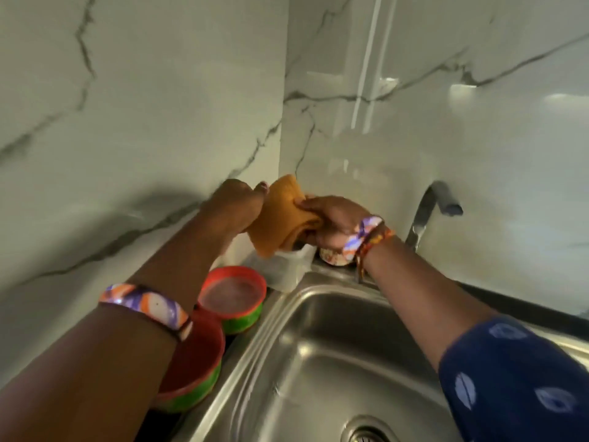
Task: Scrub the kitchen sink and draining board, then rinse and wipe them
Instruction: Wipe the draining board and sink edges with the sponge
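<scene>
Overhead, both hands, left hand [237,204] and right hand [331,218], grip an orange cloth [280,215] before marble-veined wall tiles [143,106] above the steel sink [318,346].

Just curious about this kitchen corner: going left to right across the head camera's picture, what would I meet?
Large red-and-green bowl → smaller lidded bowl → left hand → orange cloth → right hand → tap.
</scene>
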`<action>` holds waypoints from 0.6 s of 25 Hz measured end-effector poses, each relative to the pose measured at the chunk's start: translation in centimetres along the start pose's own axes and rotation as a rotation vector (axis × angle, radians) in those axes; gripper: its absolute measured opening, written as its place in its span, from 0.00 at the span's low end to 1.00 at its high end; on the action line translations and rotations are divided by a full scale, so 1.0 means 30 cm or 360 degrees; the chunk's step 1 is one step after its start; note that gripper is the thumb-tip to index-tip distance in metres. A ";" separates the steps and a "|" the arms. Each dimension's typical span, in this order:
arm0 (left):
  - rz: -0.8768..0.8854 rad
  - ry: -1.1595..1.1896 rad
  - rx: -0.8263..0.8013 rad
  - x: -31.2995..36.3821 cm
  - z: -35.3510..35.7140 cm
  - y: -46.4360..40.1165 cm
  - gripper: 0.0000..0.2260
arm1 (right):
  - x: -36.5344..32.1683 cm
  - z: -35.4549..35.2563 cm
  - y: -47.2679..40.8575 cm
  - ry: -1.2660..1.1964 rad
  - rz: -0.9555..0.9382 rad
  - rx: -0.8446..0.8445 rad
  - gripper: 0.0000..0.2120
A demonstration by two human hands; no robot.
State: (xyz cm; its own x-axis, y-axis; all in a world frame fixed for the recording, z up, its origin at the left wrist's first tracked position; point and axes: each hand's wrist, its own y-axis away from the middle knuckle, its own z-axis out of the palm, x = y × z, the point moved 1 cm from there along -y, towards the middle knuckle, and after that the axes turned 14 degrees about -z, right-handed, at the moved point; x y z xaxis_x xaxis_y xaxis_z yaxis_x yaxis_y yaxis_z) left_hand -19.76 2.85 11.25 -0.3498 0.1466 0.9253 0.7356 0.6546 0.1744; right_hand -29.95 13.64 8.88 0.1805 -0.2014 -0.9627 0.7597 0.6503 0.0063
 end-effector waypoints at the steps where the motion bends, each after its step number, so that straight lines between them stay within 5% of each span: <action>1: -0.0101 0.0085 -0.0027 0.006 -0.001 -0.036 0.20 | -0.031 0.021 -0.060 -0.0082 0.0038 0.0125 0.11; 3: -0.0283 0.0163 -0.0128 0.003 0.005 -0.091 0.20 | -0.057 0.042 -0.189 -0.0164 0.0159 0.0314 0.14; 6: -0.0352 0.0143 -0.0302 -0.016 0.017 -0.133 0.20 | -0.002 0.040 -0.314 0.1193 0.0184 0.0188 0.11; 7: -0.0333 0.0121 -0.0309 -0.017 0.010 -0.142 0.19 | 0.016 0.031 -0.330 0.1689 -0.0039 0.0125 0.15; 8: -0.0306 0.0075 -0.0318 -0.013 -0.003 -0.138 0.18 | 0.019 0.023 -0.347 0.1829 -0.0104 0.0084 0.18; 12: -0.0146 -0.0076 -0.0240 0.003 -0.075 -0.060 0.17 | -0.074 0.031 -0.288 0.1478 0.0053 0.0295 0.17; 15: -0.0069 -0.0268 -0.0127 -0.005 -0.173 0.079 0.16 | -0.120 0.137 -0.151 0.1002 -0.0214 0.0101 0.10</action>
State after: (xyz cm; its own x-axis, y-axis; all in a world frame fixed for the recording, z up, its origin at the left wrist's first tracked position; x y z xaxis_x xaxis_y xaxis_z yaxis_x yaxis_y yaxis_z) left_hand -14.96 0.53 13.28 -0.4695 0.2460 0.8480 0.7591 0.6030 0.2454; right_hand -31.46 8.41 13.44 -0.3052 0.2028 -0.9305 0.7891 0.6008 -0.1279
